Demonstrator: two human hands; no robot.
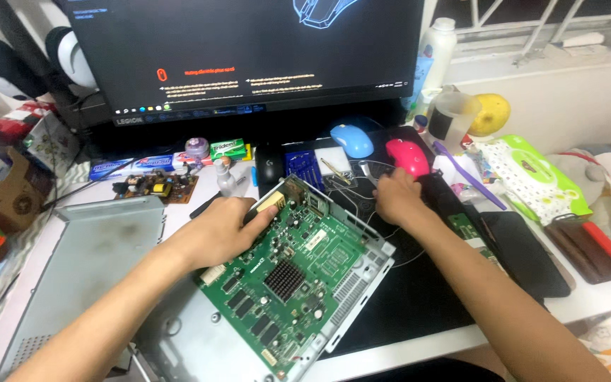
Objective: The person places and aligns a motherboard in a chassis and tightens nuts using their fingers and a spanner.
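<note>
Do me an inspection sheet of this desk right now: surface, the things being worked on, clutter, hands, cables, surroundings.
Surface: white desk with a black mat.
Job's things: green circuit board tilted up in a grey metal chassis; grey cover lying to its left.
Clutter: blue mouse, pink mouse, small brown board, wipes pack.
Hands: left hand grips the board's upper edge; right hand rests on the mat, fingers curled, contents unclear.
Cables: thin wires beside the right hand.
Surroundings: monitor, plush toy.

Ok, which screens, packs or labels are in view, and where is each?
Monitor: back centre, wide dark screen, blue outline drawing, orange and white text lines.
Gum pack: under the monitor, small green rectangle.
Wipes pack: right side, soft green-and-white pouch.
White sticker: small rectangle on the green circuit board.
</note>
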